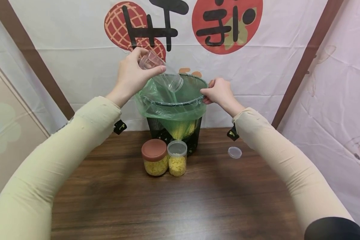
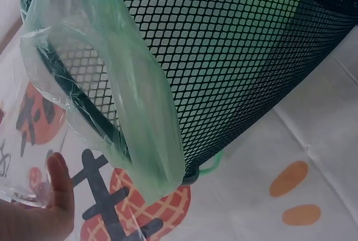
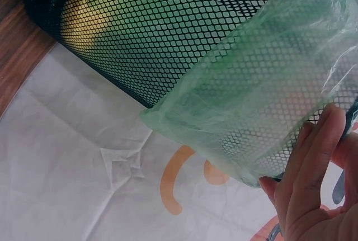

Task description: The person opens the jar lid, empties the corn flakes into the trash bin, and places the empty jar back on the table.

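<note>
My left hand (image 1: 129, 72) grips a clear plastic jar (image 1: 169, 80) between thumb and fingers, tilted with its mouth down over the bin. No contents show in the jar. My right hand (image 1: 221, 92) pinches the right side of the rim of a black mesh wastebasket (image 1: 154, 125). A thin green bag (image 1: 177, 113) lines the basket and folds down over its rim. Yellow stuff (image 1: 183, 129) shows through the mesh low in the bag. In the right wrist view, the fingers (image 3: 305, 182) press the bag's fold at the rim.
In front of the basket stand a jar with a reddish-brown lid (image 1: 154, 155) and a clear-lidded jar (image 1: 177, 159), both holding yellow flakes. A small clear lid (image 1: 235, 152) lies to the right on the wooden table (image 1: 180, 206). A printed white cloth (image 1: 78, 66) hangs behind.
</note>
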The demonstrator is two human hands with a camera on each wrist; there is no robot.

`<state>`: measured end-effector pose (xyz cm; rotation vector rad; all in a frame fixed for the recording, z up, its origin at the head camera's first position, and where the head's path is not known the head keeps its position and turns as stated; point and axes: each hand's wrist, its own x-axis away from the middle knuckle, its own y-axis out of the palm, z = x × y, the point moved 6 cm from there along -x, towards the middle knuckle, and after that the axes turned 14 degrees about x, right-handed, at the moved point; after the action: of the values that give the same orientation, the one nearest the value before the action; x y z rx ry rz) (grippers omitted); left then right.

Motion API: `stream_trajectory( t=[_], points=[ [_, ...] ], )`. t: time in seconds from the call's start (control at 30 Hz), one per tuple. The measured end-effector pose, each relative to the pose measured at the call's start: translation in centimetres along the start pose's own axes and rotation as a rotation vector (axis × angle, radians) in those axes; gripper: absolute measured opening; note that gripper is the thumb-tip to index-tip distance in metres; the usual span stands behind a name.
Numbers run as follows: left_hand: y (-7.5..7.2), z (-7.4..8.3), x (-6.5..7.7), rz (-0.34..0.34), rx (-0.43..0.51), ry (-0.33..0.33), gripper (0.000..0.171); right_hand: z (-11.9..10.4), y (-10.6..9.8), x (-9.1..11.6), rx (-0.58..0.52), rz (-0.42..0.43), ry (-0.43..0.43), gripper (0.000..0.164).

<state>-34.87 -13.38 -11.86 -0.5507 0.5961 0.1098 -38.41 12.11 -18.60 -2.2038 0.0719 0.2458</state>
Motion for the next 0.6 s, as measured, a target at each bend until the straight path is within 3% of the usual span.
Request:
stream_trajectory(
  t=[0.2,0.47,0.6],
  points=[
    [0.4,0.2,-0.05,-0.031,-0.038,0.101,0.06,0.13,0.05,0.0,0.007,-0.002,0.003,0.021],
    [0.11,-0.16,0.09,0.013,0.095,-0.037,0.071,0.04,0.08,-0.07,-0.001,-0.006,-0.003,0.02],
    [0.48,0.24,0.02,-0.032,-0.003,0.046,0.065,0.03,0.08,-0.11,0.0,-0.007,-0.001,0.02]
  ],
)
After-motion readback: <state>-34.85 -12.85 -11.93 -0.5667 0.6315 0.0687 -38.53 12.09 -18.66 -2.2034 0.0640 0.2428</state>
